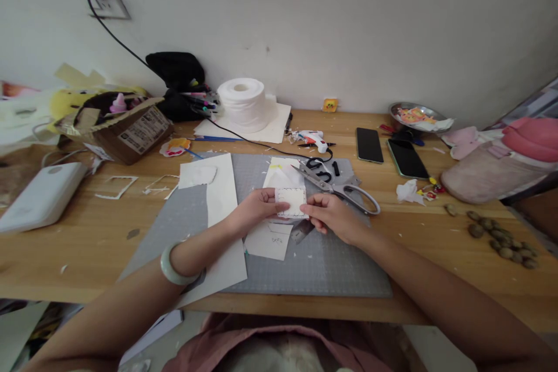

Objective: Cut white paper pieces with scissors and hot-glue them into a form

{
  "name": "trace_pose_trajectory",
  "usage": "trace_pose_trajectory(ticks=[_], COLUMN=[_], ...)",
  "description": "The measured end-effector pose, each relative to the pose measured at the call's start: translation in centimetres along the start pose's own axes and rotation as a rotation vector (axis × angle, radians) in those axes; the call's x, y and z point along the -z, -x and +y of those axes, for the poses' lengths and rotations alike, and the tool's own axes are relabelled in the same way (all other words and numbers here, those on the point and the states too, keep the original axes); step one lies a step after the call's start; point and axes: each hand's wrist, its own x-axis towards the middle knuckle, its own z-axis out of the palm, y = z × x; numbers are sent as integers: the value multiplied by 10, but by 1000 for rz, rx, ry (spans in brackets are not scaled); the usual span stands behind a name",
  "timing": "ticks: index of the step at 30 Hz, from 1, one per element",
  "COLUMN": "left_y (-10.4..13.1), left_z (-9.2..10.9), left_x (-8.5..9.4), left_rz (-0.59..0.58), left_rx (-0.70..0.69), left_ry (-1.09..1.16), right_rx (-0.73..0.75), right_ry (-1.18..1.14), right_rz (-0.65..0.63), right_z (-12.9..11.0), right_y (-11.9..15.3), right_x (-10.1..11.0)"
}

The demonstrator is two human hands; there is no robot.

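Observation:
A small white card with dark dashed lines near its edges is held between both hands over the grey cutting mat. My left hand pinches its left side, thumb on top. At the right edge, my right hand grips it between thumb and fingers. Just beyond the card lies a white paper piece with a yellow mark. Below it rests a paper scrap with handwriting. Grey-handled scissors lie open behind my right hand. A large white sheet passes under my left forearm.
A tissue roll, a glue gun with a black cord and two phones stand or lie toward the back. At left are a cardboard box and a white device; at right, a metal bowl and brown round objects.

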Motion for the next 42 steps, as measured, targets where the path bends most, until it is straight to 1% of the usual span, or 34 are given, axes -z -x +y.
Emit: trace_pose_trajectory(ticks=[4,8,13,16,20,26,34,42], left_y=[0,3,9,9,7,8,8,10], left_z=[1,4,8,8,7,7,11,11], left_x=[0,-3,-10,-10,-7,-6,-8,-10], left_rz=[12,20,-60,-89,-70,-34,-26,-37], left_rx=[5,25,74,92,88,76,82,71], left_ry=[-14,-40,-63,-66,-46,-35,-82,-109], right_rx=[2,6,23,45,47,29,42,41], right_ry=[13,31,114,84,28,14,8,66], right_rz=[8,-10,-55,-43,-10,-76,-99,-113], right_z=[0,0,-2,-2,-1,-1,-2,-6], right_y=[0,1,3,3,1,1,1,3], right_x=[0,0,-1,-1,-2,0,1,-1])
